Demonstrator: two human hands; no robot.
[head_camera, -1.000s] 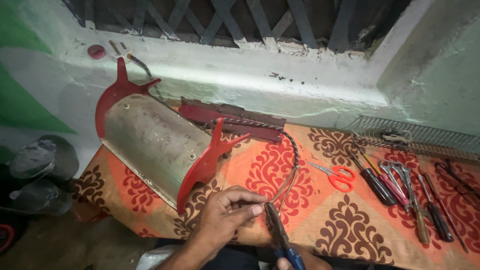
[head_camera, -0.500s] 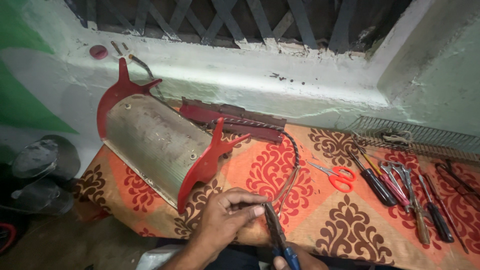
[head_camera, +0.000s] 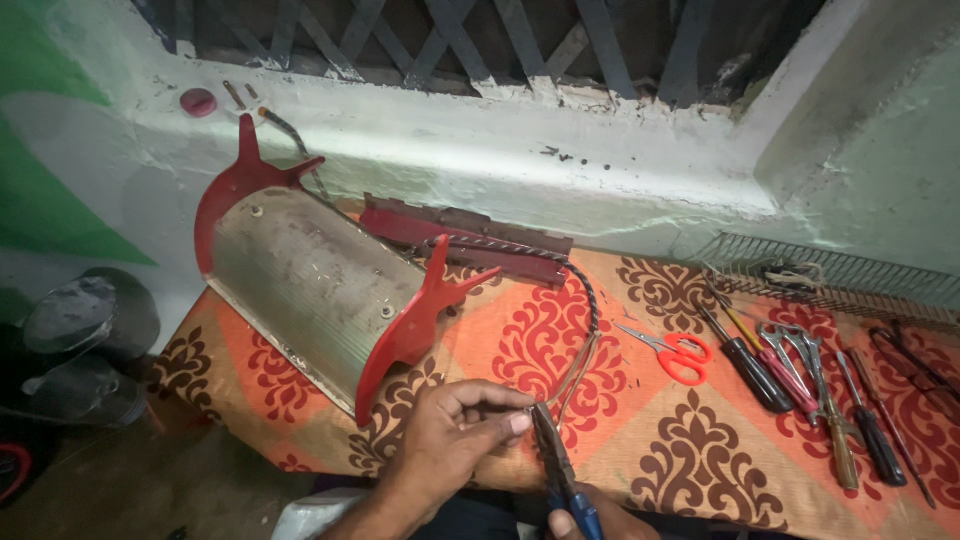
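while the left hand (head_camera: 455, 440) pinches the wire (head_camera: 583, 345), little has shifted since before. the right hand (head_camera: 585, 520) at 6 o'clock grips pliers (head_camera: 553, 455), their tip closer to the wire end.

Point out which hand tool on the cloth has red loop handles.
The scissors, lying alone on the patterned cloth between the braided cable and the row of screwdrivers. The screwdrivers have straight dark, pink or wooden handles.

One heater shell (head_camera: 300, 280), one pair of scissors (head_camera: 672, 352), one pair of pliers (head_camera: 556, 465).
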